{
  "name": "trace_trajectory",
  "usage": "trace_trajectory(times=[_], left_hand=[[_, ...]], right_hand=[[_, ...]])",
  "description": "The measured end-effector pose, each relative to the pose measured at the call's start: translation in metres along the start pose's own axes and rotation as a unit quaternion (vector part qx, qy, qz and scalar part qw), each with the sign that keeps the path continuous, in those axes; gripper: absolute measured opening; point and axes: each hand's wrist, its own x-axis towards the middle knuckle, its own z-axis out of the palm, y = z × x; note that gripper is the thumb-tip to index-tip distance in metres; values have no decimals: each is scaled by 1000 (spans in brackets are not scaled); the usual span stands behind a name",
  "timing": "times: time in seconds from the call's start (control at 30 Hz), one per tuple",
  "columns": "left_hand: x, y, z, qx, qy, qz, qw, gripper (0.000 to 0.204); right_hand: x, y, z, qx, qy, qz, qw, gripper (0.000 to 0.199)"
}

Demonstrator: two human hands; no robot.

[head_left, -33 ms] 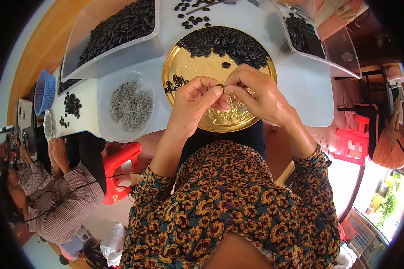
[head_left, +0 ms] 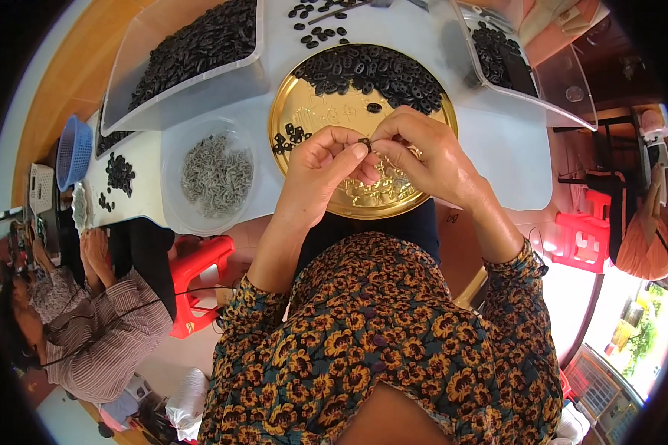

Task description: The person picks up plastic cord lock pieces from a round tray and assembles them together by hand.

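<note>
Small black piece (head_left: 364, 142) is up in both hands, over roughly the middle of the gold tray (head_left: 315, 104) on the white tabletop (head_left: 512, 163). The left hand (head_left: 323, 159) has thumb and fingers pinching it from the 9 o'clock side, and the right hand (head_left: 430, 152) has its fingertips pressed together on the 3 o'clock edge. Looks like hard plastic, so probably super light, stiff and a bit slick, with not much risk of cracking. Best hold is likely the outer rim, fingertips on opposite sides, since the fingers hide most of it anyway. Loads more black pieces (head_left: 371, 70) are heaped from 11 to 2 o'clock on the tray, plus a little cluster (head_left: 289, 139) at 9. Clear bowl (head_left: 172, 185) of grey bits (head_left: 217, 178) sits just off the tray, between 8 and 9 o'clock.
</note>
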Motion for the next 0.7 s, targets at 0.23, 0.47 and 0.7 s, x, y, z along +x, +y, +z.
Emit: trace_trajectory(times=[0.23,0.47,0.7], left_hand=[[1,0,2,11,9,9,1000,12],[5,-6,1,35,15,14,999,12],[3,-4,2,25,13,16,999,14]], right_hand=[[-1,1,4,-6,46,-29,999,8],[-2,2,5,-11,55,-15,998,8],[0,2,0,-42,21,-13,999,10]])
